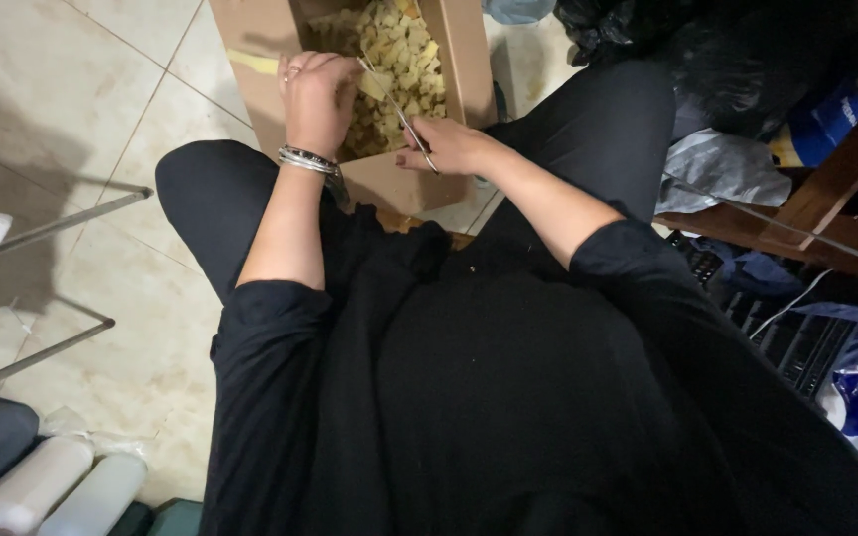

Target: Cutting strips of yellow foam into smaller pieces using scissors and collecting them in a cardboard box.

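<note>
Black top with sleeves [270,328] pushed up to the elbows, black trousers [211,199]. Silver bangles [308,160] on left wrist, ring [294,69] on a left finger, dark nail polish.

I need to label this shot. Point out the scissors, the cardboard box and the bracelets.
scissors [401,114], head view, on the metal blades.
cardboard box [449,60], head view, on its right wall.
bracelets [308,160], head view, on the silver bands at the left wrist.
</note>
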